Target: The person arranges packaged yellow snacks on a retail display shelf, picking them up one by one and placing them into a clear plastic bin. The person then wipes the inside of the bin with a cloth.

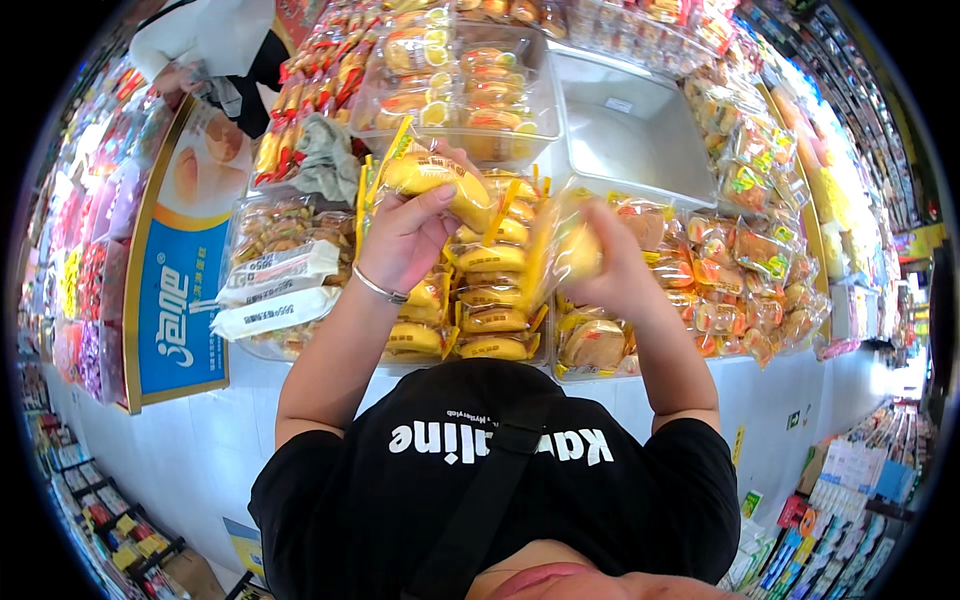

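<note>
My left hand [416, 236], with a bangle at the wrist, holds a banana-shaped cake in a clear and yellow wrapper [435, 176] between thumb and fingers. My right hand [611, 262] is blurred and grips another wrapped yellow cake [577, 247], whose shape is hard to make out. Between and below the hands, stacked yellow wrapped cakes [491, 292] fill a clear plastic bin. To the right, wrapped round cakes [596, 345] lie in a neighbouring bin, partly behind my right forearm.
Ahead stand a bin of wrapped cakes [491, 97] and a bare-bottomed grey bin [630, 127]. A grey cloth [326, 157] lies at the left above white packets [277, 289]. Packaged buns [720, 277] are heaped at the right. Another person [206, 45] stands at the upper left.
</note>
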Demonstrator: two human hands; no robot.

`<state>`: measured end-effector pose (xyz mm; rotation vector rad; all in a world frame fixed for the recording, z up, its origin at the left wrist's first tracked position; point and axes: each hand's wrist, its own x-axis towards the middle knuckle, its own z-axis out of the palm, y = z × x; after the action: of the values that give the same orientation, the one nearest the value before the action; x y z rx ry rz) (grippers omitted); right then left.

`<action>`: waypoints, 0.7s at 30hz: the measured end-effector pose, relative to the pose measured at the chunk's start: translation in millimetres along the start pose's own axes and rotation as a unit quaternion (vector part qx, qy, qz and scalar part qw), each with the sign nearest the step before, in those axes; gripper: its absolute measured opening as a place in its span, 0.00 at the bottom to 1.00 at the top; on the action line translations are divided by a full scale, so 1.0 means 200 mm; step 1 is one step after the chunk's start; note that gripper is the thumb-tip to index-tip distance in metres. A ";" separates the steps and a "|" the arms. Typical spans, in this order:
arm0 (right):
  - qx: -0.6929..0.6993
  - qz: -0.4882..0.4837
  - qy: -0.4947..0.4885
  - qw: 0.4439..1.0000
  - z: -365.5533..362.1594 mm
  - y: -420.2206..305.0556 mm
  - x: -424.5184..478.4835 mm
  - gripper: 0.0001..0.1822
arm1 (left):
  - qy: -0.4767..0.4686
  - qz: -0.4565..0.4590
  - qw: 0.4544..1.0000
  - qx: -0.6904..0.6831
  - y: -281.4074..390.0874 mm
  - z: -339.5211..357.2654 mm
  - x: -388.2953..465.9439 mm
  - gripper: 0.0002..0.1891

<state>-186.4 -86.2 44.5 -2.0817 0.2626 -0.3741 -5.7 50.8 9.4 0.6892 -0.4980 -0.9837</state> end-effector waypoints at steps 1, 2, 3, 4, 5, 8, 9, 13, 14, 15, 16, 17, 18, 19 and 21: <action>0.071 0.132 0.009 0.989 -0.01 0.01 -0.02 0.24 | -0.024 0.023 0.999 0.002 0.02 0.00 -0.01 0.23; 0.134 0.103 0.030 0.985 0.01 0.02 -0.02 0.25 | -0.049 0.045 0.998 0.003 0.03 -0.01 -0.03 0.24; 0.196 0.075 0.052 0.976 0.03 0.05 -0.01 0.26 | -0.055 0.034 0.998 -0.022 0.04 0.01 -0.05 0.24; 0.258 0.047 0.074 0.962 0.04 0.06 -0.01 0.28 | -0.062 0.024 0.997 -0.047 0.05 0.02 -0.07 0.25; 0.295 0.035 0.073 0.952 0.07 0.07 0.00 0.29 | -0.070 0.012 0.995 -0.073 0.06 0.04 -0.09 0.25; 0.365 0.039 0.068 0.928 0.12 0.04 0.02 0.30 | -0.055 0.005 0.995 -0.087 0.06 0.05 -0.12 0.25; 0.361 0.067 0.065 0.928 0.11 -0.01 0.03 0.30 | -0.047 0.001 0.995 -0.091 0.06 0.07 -0.13 0.25; 0.290 0.103 0.050 0.950 0.09 -0.11 0.05 0.29 | 0.007 0.029 0.996 -0.079 0.08 0.12 -0.15 0.21; 0.268 0.100 0.041 0.957 0.08 -0.10 0.06 0.29 | 0.010 0.029 0.996 -0.079 0.09 0.13 -0.16 0.22; 0.246 0.097 0.032 0.964 0.08 -0.08 0.07 0.28 | 0.013 0.028 0.996 -0.079 0.09 0.13 -0.16 0.22; 0.223 0.095 0.023 0.970 0.07 -0.07 0.07 0.28 | 0.016 0.028 0.996 -0.079 0.09 0.14 -0.17 0.23; 0.201 0.094 0.035 0.974 0.07 -0.07 0.07 0.28 | 0.008 0.033 0.997 -0.066 0.09 0.13 -0.17 0.24; 0.180 0.093 0.046 0.978 0.08 -0.08 0.08 0.28 | 0.001 0.039 0.998 -0.052 0.09 0.11 -0.17 0.24; 0.159 0.092 0.057 0.981 0.09 -0.09 0.09 0.28 | -0.005 0.045 0.998 -0.038 0.09 0.11 -0.17 0.25; 0.047 0.090 0.081 0.992 0.09 -0.10 0.10 0.29 | -0.024 0.027 0.997 -0.062 0.09 0.11 -0.18 0.26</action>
<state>-161.0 -68.5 57.0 -1.9196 0.5161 -0.4366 -27.1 83.4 34.7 0.5395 -0.4902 -0.9743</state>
